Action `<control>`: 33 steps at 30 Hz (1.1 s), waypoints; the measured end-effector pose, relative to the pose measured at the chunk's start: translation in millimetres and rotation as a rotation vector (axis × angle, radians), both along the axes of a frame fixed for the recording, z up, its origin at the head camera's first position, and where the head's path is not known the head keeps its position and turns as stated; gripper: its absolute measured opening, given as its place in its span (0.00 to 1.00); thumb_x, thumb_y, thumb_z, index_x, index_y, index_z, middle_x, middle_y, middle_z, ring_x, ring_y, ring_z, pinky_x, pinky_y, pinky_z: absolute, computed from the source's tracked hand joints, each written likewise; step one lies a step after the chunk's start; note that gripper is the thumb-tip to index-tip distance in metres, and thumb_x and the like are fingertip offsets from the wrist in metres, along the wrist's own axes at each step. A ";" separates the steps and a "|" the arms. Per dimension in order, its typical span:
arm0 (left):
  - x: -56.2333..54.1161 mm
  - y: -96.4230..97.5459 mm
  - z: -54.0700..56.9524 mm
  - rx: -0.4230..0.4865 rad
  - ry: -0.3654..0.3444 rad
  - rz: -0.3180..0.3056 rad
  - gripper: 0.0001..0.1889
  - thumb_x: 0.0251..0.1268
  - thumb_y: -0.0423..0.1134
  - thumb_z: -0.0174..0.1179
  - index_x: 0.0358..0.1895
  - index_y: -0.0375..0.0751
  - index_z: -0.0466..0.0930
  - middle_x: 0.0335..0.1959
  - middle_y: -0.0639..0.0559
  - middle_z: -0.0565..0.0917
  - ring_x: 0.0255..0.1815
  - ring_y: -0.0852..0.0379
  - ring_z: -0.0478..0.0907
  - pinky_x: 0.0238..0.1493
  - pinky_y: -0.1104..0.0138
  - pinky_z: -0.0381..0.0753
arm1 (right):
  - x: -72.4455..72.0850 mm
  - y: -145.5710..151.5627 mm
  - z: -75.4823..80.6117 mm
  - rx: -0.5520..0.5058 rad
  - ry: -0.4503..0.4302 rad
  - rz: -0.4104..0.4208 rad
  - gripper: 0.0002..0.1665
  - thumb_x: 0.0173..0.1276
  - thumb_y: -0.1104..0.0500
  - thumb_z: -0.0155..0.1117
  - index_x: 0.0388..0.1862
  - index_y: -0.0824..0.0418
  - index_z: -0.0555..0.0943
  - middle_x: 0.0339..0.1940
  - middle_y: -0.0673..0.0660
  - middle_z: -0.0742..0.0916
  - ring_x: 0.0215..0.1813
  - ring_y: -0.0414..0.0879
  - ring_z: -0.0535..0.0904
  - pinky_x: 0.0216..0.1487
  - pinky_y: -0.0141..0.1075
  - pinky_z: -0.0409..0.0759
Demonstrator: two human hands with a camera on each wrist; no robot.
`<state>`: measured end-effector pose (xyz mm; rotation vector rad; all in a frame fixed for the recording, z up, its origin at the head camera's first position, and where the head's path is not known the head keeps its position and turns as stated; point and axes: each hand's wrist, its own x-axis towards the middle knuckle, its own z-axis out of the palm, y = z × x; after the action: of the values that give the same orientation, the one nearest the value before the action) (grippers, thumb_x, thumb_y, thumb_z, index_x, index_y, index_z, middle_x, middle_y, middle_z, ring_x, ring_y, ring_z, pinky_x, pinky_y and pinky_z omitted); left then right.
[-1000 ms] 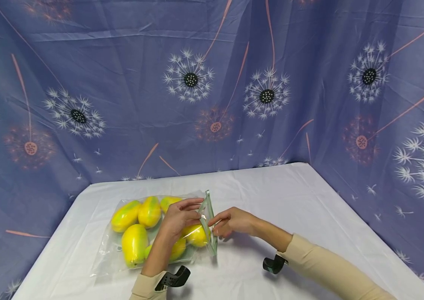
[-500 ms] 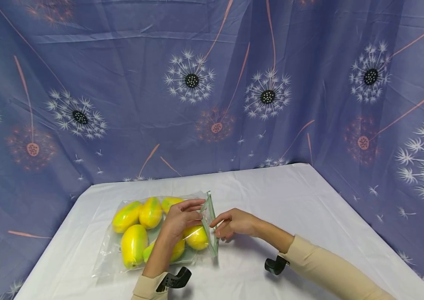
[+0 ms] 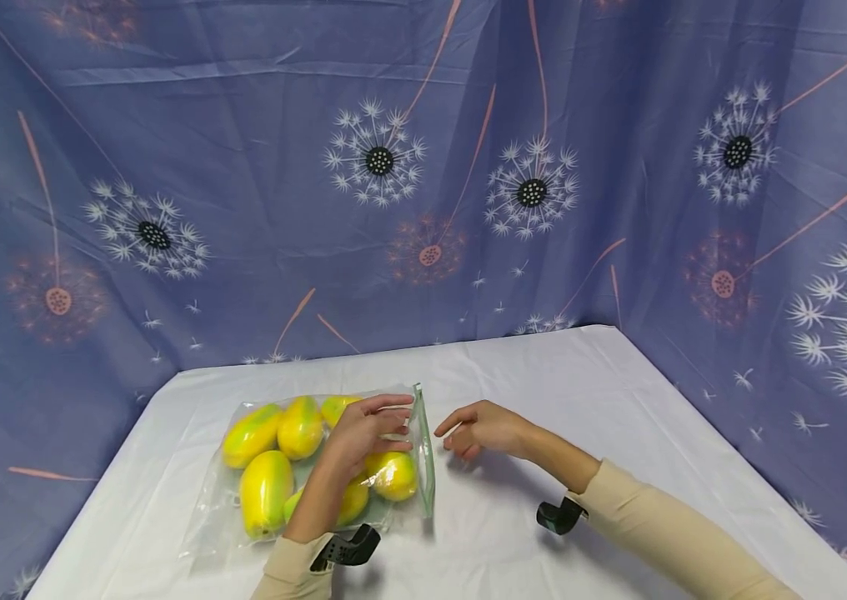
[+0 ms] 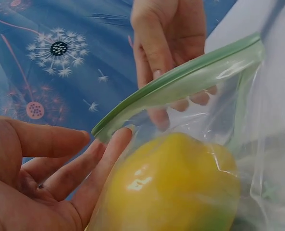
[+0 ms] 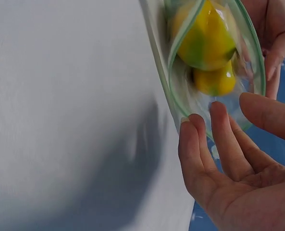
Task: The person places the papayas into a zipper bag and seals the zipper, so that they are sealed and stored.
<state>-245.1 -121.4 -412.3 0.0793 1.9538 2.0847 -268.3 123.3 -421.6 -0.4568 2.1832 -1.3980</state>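
Note:
A clear zip bag (image 3: 427, 467) with a green seal lies on the table, holding several yellow mango-like fruits (image 3: 266, 493) with green streaks. Over the bag's right part is my left hand (image 3: 365, 433), its fingers extended towards the seal. In the left wrist view, its fingertips touch the film just below the green seal strip (image 4: 180, 70), beside one yellow fruit (image 4: 173, 187). My right hand (image 3: 487, 429) is just right of the bag's mouth, fingers loosely bent and holding nothing. The right wrist view shows the mouth (image 5: 262, 72) parted, with fruit inside.
A white cloth (image 3: 543, 375) covers the table. Blue dandelion-print fabric (image 3: 281, 167) hangs behind it and along both sides. Dark wrist devices (image 3: 348, 546) sit at both beige sleeves (image 3: 656, 533).
My right hand has drawn back from the bag's mouth, up and to the right. The left hand's fingers have straightened, and the mouth looks narrower in the head view. The fruits stay in place.

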 end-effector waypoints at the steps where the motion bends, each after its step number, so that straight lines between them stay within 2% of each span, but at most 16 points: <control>1: -0.8 0.6 1.0 -0.007 0.000 -0.003 0.22 0.70 0.27 0.56 0.66 0.31 0.76 0.64 0.31 0.79 0.42 0.51 0.83 0.45 0.58 0.89 | -0.9 1.3 0.6 0.003 0.004 -0.003 0.22 0.67 0.59 0.66 0.58 0.67 0.84 0.48 0.67 0.89 0.41 0.52 0.86 0.47 0.46 0.87; 9: -6.0 4.8 3.4 -0.028 -0.004 -0.054 0.22 0.71 0.29 0.56 0.67 0.29 0.74 0.56 0.32 0.83 0.37 0.48 0.88 0.47 0.56 0.89 | -4.2 7.8 0.0 -0.018 -0.014 -0.026 0.23 0.68 0.60 0.65 0.59 0.69 0.82 0.48 0.68 0.89 0.39 0.47 0.85 0.45 0.39 0.87; 13: -8.2 6.9 2.0 -0.033 -0.027 -0.094 0.23 0.73 0.31 0.55 0.68 0.27 0.71 0.58 0.29 0.81 0.41 0.41 0.89 0.47 0.53 0.89 | -4.6 9.2 -1.6 -0.031 -0.031 -0.035 0.23 0.68 0.62 0.65 0.60 0.69 0.82 0.48 0.68 0.89 0.40 0.49 0.86 0.44 0.39 0.87; 18: -9.6 8.8 2.4 -0.059 -0.064 -0.126 0.23 0.73 0.34 0.57 0.68 0.30 0.72 0.60 0.28 0.80 0.42 0.39 0.89 0.46 0.55 0.89 | -5.7 10.2 -3.2 -0.017 -0.040 -0.049 0.24 0.68 0.63 0.66 0.62 0.69 0.80 0.47 0.67 0.89 0.41 0.51 0.86 0.45 0.40 0.87; 27: -18.4 7.2 10.8 -0.106 -0.109 -0.259 0.23 0.73 0.33 0.57 0.69 0.33 0.71 0.57 0.29 0.79 0.47 0.40 0.87 0.49 0.52 0.88 | -5.6 10.0 -3.4 -0.014 -0.035 -0.070 0.24 0.68 0.61 0.67 0.62 0.68 0.81 0.42 0.63 0.89 0.40 0.52 0.86 0.46 0.42 0.87; 30: -25.2 5.0 15.2 -0.115 -0.107 -0.268 0.23 0.73 0.33 0.57 0.69 0.33 0.71 0.58 0.29 0.79 0.51 0.40 0.85 0.50 0.52 0.87 | -5.9 10.2 -3.6 -0.023 -0.041 -0.074 0.25 0.67 0.59 0.68 0.61 0.68 0.81 0.45 0.65 0.89 0.41 0.54 0.86 0.46 0.43 0.87; 33: -33.4 3.5 20.4 -0.147 -0.080 -0.240 0.21 0.73 0.32 0.56 0.67 0.34 0.73 0.59 0.29 0.79 0.53 0.40 0.84 0.51 0.53 0.87 | -6.9 10.8 -4.4 -0.030 -0.044 -0.074 0.25 0.67 0.58 0.68 0.60 0.69 0.81 0.48 0.67 0.88 0.41 0.53 0.86 0.46 0.42 0.87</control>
<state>-278.5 -117.9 -391.9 0.1871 1.9378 1.7621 -275.2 134.1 -426.0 -0.3556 2.1660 -1.4678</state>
